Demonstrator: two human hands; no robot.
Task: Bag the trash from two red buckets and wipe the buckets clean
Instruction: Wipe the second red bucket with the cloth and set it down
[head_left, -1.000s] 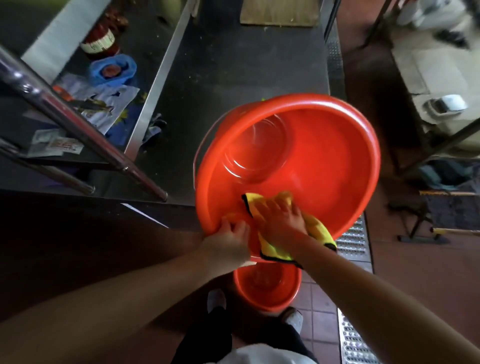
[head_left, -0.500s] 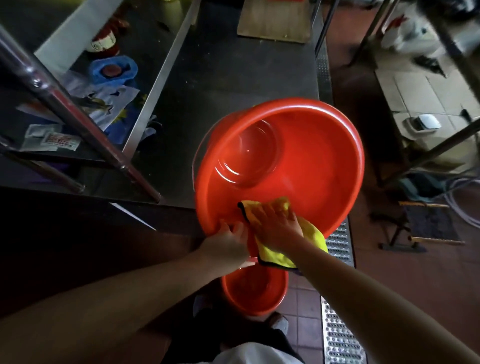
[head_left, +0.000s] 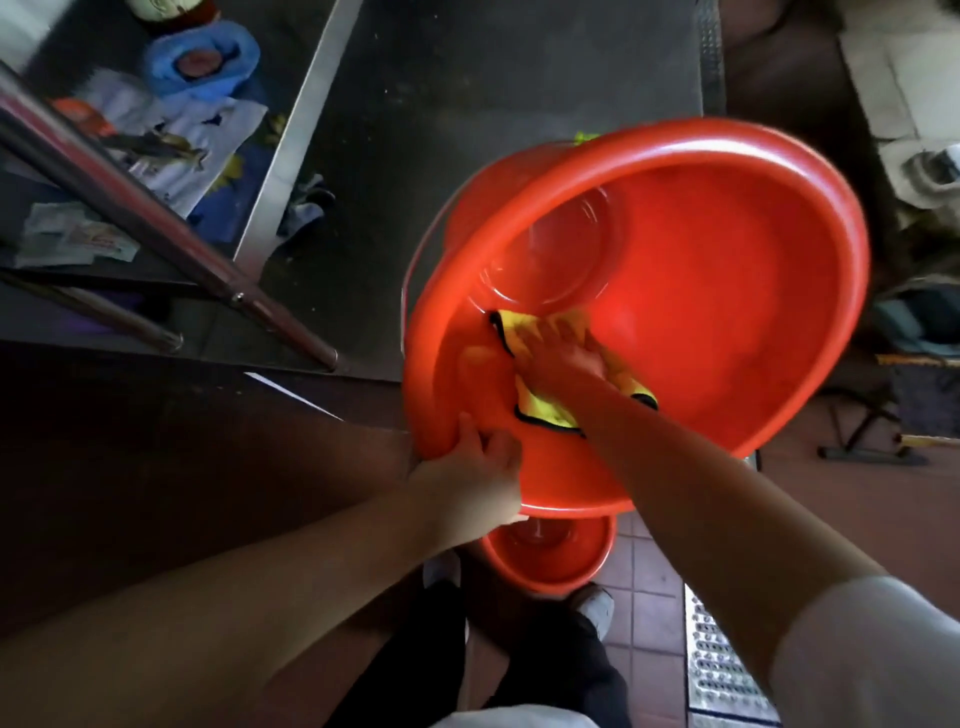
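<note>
A: Bucket (head_left: 727, 291), big red one, tilted toward the camera over the edge of the steel surface (head_left: 467, 130), mouth facing us. Inside looks empty, no trash visible.

B: Hands?

A: Left hand (head_left: 467, 483) grips the near rim, thumb inside, fingers wrapped under the lip. Right hand (head_left: 563, 358) is inside, fingers spread flat, pressing a yellow cloth (head_left: 540, 410) against the inner wall near the bottom edge. Not pinching it, just palm and fingers on top.

B: Second bucket?

A: Smaller-looking red one (head_left: 550, 556) on the tiled floor (head_left: 644, 613) right below, between the person's shoes, mostly hidden by the big one. Can't tell if it's wiped.

B: Handling notes?

A: Judgement only: thin plastic, light, a bit flexy, glossy so likely slick if wet. Rim is the stiff part, so that's the place to hold. A wire bail (head_left: 410, 270) shows on the left side, fine for carrying but no good for steadying a tilt. Cloth is soft and will bunch under pressure.

B: Risk?

A: Pushing hard on the wall could twist the bucket in the one-hand rim grip or slide it off the surface.

B: Stage?

A: Wiping phase, first bucket interior.
</note>
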